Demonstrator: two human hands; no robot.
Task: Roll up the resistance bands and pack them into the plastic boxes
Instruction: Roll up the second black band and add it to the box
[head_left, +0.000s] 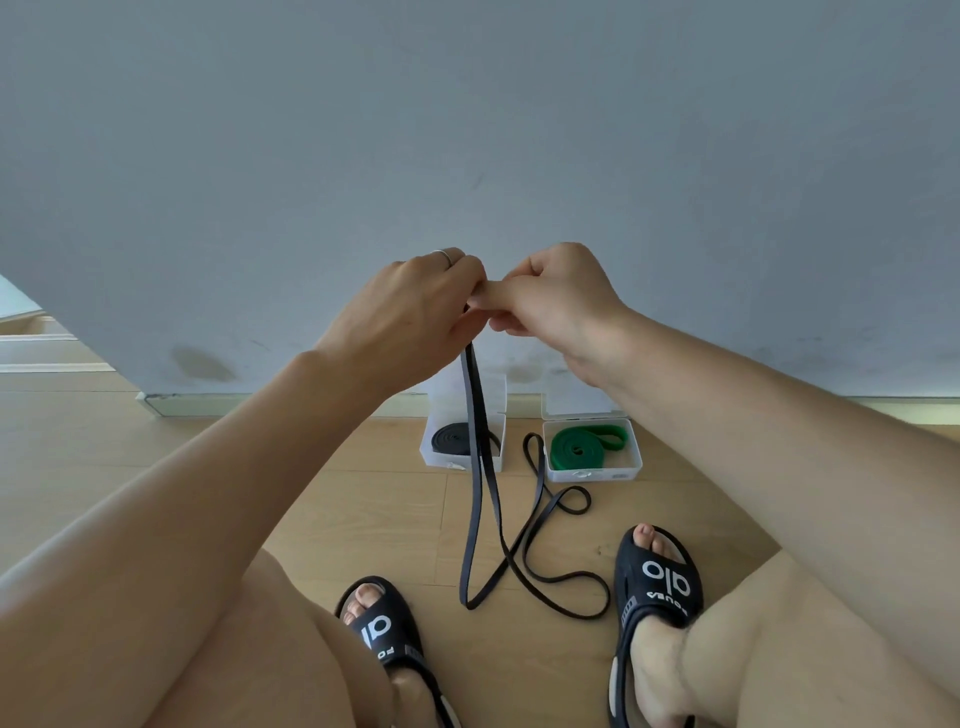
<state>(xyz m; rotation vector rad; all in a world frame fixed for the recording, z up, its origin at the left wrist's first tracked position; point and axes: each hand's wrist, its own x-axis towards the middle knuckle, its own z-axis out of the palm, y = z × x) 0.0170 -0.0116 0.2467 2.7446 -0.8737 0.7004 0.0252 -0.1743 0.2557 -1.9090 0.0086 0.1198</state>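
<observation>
Left hand (421, 301) is up in front of the wall, fingers curled, pinching the top end of the thin black band (480, 467). Right hand (550, 296) sits just beside it, touching, fingers also curled on that same end. Both are equally near the band's top, so either can start the roll.

The band hangs straight down from the hands, long axis vertical. Its lower loops lie slack on the wooden floor (363, 519) below, between the two sandalled feet. Likely the rolling starts at the pinched end, and the hanging length feeds upward.

Below the hands, against the wall: the left box (493, 460), lid open, holds a coiled black band (452, 436); the hanging band crosses in front of it. Right of it, the right box (631, 457), lid open, holds a rolled green band (582, 447). Whether either has room for another roll I can't tell.
</observation>
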